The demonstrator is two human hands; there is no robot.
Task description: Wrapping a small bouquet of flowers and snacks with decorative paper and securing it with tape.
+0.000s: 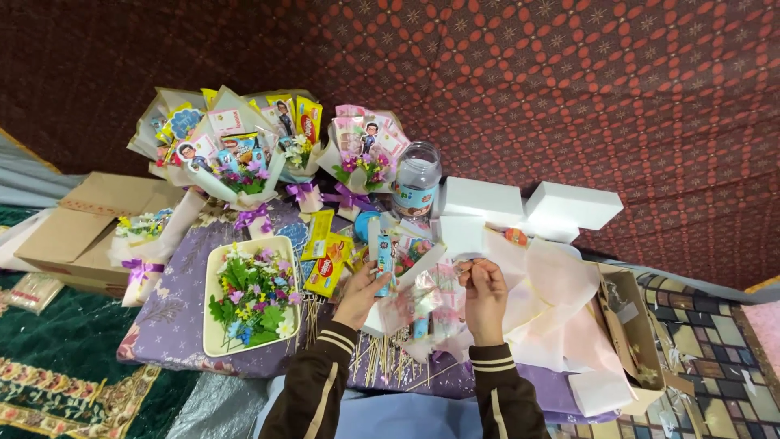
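Note:
My left hand point(361, 294) grips the side of a small half-wrapped bouquet point(416, 286) of sweets and paper, with a blue tube-shaped packet point(384, 262) standing up beside my thumb. My right hand point(483, 291) pinches something small and pale at the bouquet's upper right edge; what it is cannot be made out. Both hands work over a low table under a purple patterned cloth point(175, 325). Thin wooden skewers point(390, 366) lie spread below the bouquet.
A cream tray of artificial flowers point(250, 294) sits left of my hands. Finished bouquets point(244, 154) stand at the back, with a clear jar point(416, 180), white foam blocks point(532, 207) and yellow sweet packets point(325, 258). Pale pink wrapping paper point(548, 297) and an open box point(638, 333) lie right; cardboard boxes point(81, 228) left.

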